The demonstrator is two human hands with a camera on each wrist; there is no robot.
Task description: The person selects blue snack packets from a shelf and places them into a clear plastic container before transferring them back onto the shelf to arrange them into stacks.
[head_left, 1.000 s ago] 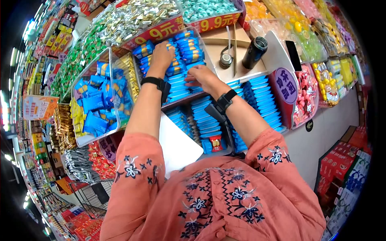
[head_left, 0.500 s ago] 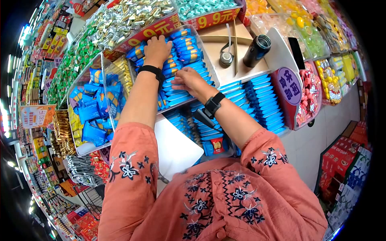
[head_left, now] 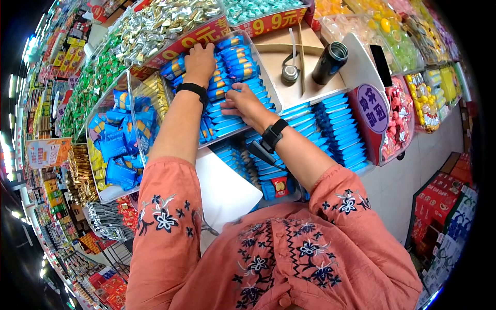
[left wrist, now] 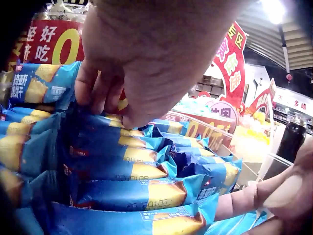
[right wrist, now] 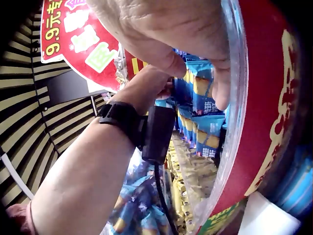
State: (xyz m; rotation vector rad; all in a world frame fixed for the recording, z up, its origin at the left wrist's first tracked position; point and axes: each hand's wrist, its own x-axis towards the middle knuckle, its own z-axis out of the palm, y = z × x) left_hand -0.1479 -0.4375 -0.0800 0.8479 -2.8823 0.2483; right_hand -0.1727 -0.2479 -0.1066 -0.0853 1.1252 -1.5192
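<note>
Blue snack packets (head_left: 241,64) stand in rows inside a clear-walled bin (head_left: 266,77). My left hand (head_left: 200,64) is at the bin's far end, back of the hand up. In the left wrist view its bent fingers (left wrist: 87,85) reach down among the packets (left wrist: 142,188), the thumb on the near side, gripping at the far end of the middle row; the fingertips are partly hidden. My right hand (head_left: 248,106) hovers low over the bin's near right packets, fingers loosely bent, nothing held. In the left wrist view its fingertips come right at a packet's corner.
Right of the bin, a wooden divided tray (head_left: 276,50) holds a dark bottle (head_left: 330,63) and its lid (head_left: 290,75). A bin of loose blue packets (head_left: 116,142) stands to the left. A white sheet (head_left: 225,188) lies in front, beside lower packet rows (head_left: 338,132). Price signs (head_left: 194,44) line the back.
The left hand has moved slightly farther toward the bin's back. My right hand has shifted a little left and nearer the front, and its fingers stay loosely bent.
</note>
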